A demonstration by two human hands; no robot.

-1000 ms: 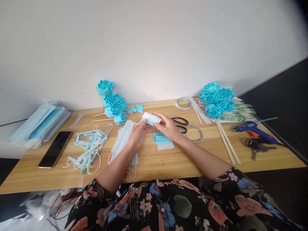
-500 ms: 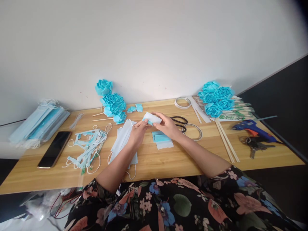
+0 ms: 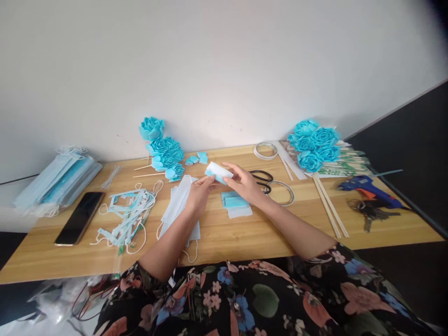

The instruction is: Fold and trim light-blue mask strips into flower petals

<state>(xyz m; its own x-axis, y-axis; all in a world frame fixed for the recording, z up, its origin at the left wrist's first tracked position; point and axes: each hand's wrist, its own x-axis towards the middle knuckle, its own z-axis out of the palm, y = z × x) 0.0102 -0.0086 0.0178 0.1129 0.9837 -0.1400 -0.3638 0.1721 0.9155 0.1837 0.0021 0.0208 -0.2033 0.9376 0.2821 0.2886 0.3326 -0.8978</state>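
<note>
Between both hands, above the table, is a small blue-and-white piece of face mask fabric [image 3: 219,171], its blue edge folded over. My left hand [image 3: 200,192] pinches its left end between thumb and fingers. At the right end, my right hand [image 3: 245,183] grips it, thumb in front and fingers behind. Below the right hand lie several cut mask pieces [image 3: 236,204], blue and white. Whole face masks with ear loops [image 3: 178,200] lie partly under my left forearm. Black-handled scissors [image 3: 262,175] rest just beyond my right hand, their blades hidden.
Blue fabric roses [image 3: 166,151] stand at back left, more roses [image 3: 313,144] at back right. A mask stack [image 3: 58,182], phone [image 3: 80,218] and cut strips [image 3: 131,212] lie left. Tape rolls [image 3: 265,150], wooden sticks [image 3: 329,205], a glue gun [image 3: 371,190] and keys [image 3: 373,213] are right.
The mask piece has tilted slightly and shows a little more of its blue folded edge. Both hands keep hold of it, almost in the same place.
</note>
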